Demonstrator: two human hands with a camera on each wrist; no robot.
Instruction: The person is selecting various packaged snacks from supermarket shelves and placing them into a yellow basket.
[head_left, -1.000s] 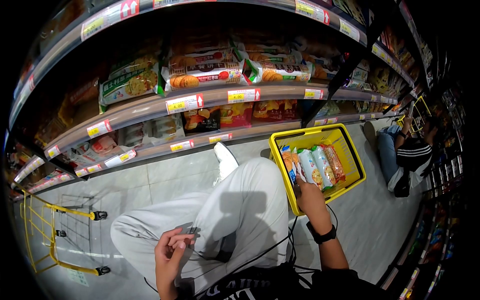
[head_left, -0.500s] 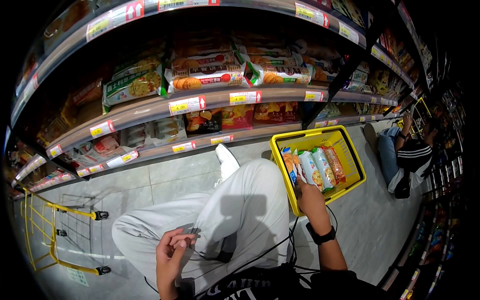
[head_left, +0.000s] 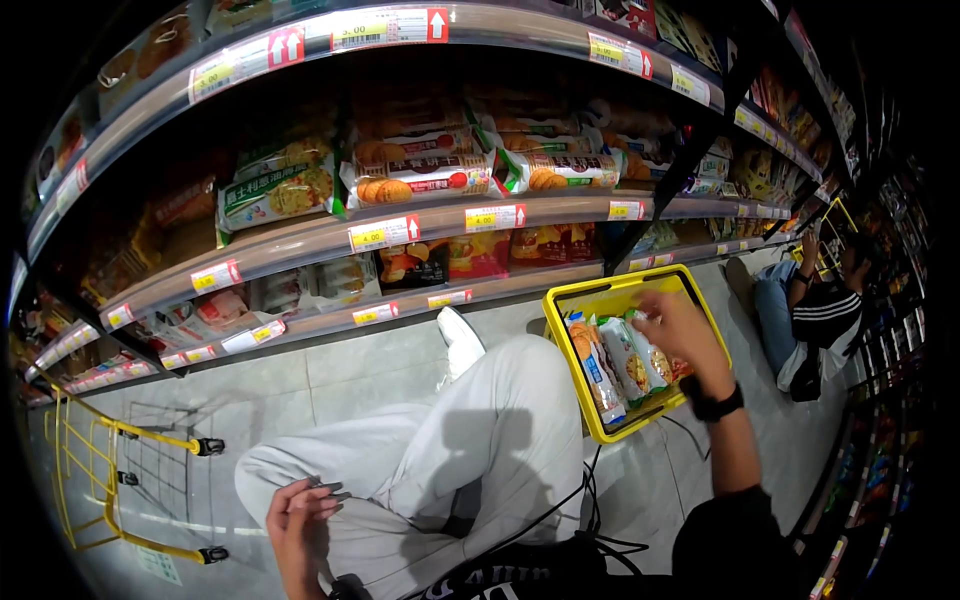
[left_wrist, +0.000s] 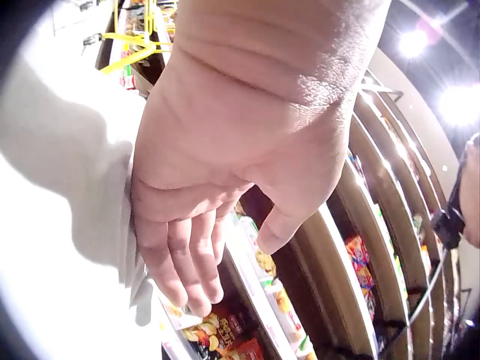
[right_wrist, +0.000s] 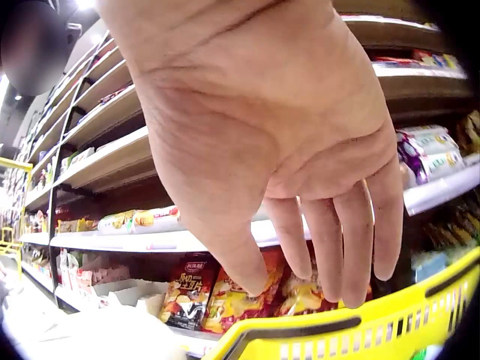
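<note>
My right hand (head_left: 682, 328) hovers over the yellow basket (head_left: 620, 281), holding nothing. In the right wrist view its fingers (right_wrist: 328, 247) extend downward near the basket's rim. Inside the basket, a blue-and-white biscuit pack (head_left: 598, 375) lies along the left side, beside a white-and-green pack (head_left: 628, 365). Further packs there are partly covered by the hand. My left hand (head_left: 298, 520) rests on the light grey trousers (head_left: 400, 450), its fingers loosely bent around nothing. Its empty palm (left_wrist: 225, 142) shows in the left wrist view.
Ahead, shelves carry wrapped biscuits (head_left: 425, 178) above bagged snacks (head_left: 480, 255). A yellow wheeled cart (head_left: 100, 480) stands on the left. Another person (head_left: 825, 315) sits low at the right. Black cables (head_left: 592, 490) run beside my leg to the basket.
My right hand has left the blue-and-white biscuit pack, rising and moving right across the basket. My left hand has shifted slightly left and down. The head view has turned a little.
</note>
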